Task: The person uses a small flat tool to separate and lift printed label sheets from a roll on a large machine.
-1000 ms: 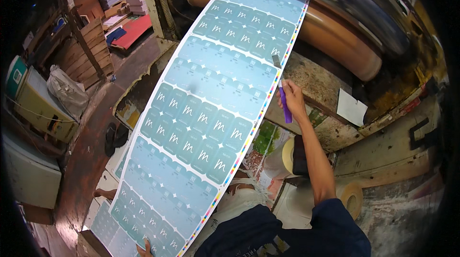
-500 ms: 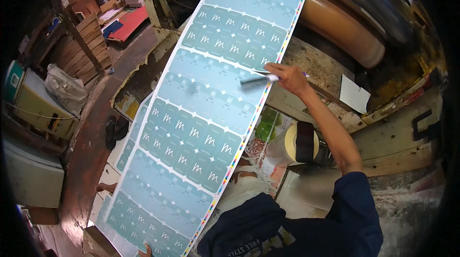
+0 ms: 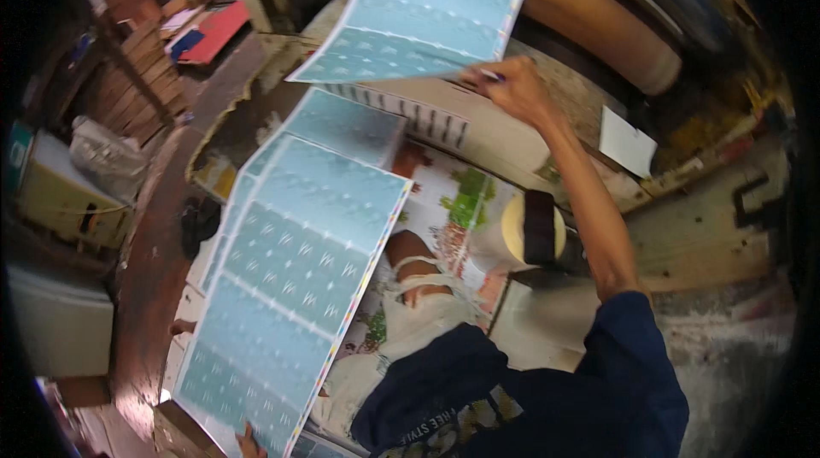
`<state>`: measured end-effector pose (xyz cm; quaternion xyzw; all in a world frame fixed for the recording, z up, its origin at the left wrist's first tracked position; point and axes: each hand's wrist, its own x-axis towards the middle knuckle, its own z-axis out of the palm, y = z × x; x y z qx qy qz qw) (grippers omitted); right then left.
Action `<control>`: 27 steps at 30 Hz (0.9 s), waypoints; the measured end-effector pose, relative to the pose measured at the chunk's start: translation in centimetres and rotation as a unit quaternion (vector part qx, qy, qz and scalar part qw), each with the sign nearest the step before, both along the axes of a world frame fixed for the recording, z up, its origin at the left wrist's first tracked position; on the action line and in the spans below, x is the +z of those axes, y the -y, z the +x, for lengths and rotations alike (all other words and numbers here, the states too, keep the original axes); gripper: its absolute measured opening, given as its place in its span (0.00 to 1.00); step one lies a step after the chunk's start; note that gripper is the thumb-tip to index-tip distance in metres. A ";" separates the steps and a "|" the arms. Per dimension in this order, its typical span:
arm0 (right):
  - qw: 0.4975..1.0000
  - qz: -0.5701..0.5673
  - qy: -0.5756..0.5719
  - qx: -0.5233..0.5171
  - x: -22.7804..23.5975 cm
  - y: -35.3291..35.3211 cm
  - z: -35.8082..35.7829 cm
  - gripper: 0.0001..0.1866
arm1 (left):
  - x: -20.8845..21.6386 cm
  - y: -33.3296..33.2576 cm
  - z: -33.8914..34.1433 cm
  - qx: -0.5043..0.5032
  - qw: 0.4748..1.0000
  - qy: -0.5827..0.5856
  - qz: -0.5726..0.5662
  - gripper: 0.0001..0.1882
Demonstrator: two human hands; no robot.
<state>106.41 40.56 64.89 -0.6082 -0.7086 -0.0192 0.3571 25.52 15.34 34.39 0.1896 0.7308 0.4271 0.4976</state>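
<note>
My right hand (image 3: 518,97) is closed at the lower right corner of a printed teal sheet (image 3: 401,9) that hangs from the rollers. A small white and purple end of a slim knife (image 3: 493,76) shows between its fingers; the blade is hard to make out. A separate cut teal sheet (image 3: 286,240), printed with rows of rounded cards and a coloured strip along its right edge, slopes down toward me. At its bottom edge, my left hand (image 3: 248,441) pinches it, mostly outside the view. Similar sheets (image 3: 350,125) lie beneath it.
A large brown roller (image 3: 602,35) crosses the top right. A tape-like cream roll (image 3: 517,231) with a dark object (image 3: 539,227) on top stands right of my knee. White paper (image 3: 628,142) lies on the ledge. Cartons (image 3: 73,189) and a plastic bag (image 3: 107,155) are at left.
The long sheet is now parted in two: the upper piece lifts away from the lower one. My right hand has moved up and slightly right; the lower piece has shifted down and left.
</note>
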 end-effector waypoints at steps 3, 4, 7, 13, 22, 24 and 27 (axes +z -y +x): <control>0.998 -0.040 0.027 -0.048 -1.0 8.6 -4.0 0.13 | -5.6 -4.2 -0.9 -0.037 0.998 0.008 0.056 0.39; 0.999 -0.016 0.043 -0.026 -2.1 10.8 -5.9 0.13 | -7.8 -5.6 -2.3 -0.024 0.999 0.034 0.034 0.36; 0.998 -0.027 0.048 -0.017 -5.9 16.8 -14.2 0.14 | -11.0 -8.8 -3.0 -0.047 0.994 0.059 0.075 0.27; 0.999 -0.048 0.021 0.016 -13.4 24.0 -34.4 0.15 | -19.0 -8.0 -14.2 -0.041 0.984 0.021 0.172 0.22; 0.997 -0.064 -0.016 0.028 -22.1 27.4 -49.6 0.19 | -24.1 -3.0 -18.7 -0.281 0.759 -0.583 -0.072 0.79; 0.995 -0.086 -0.024 0.046 -22.7 28.0 -49.9 0.21 | -23.0 -1.2 -16.1 -0.291 0.778 -0.556 -0.020 0.84; 0.989 -0.123 -0.021 0.074 -22.7 27.9 -51.0 0.22 | -23.1 -1.6 -17.3 -0.279 0.894 -0.351 -0.006 0.88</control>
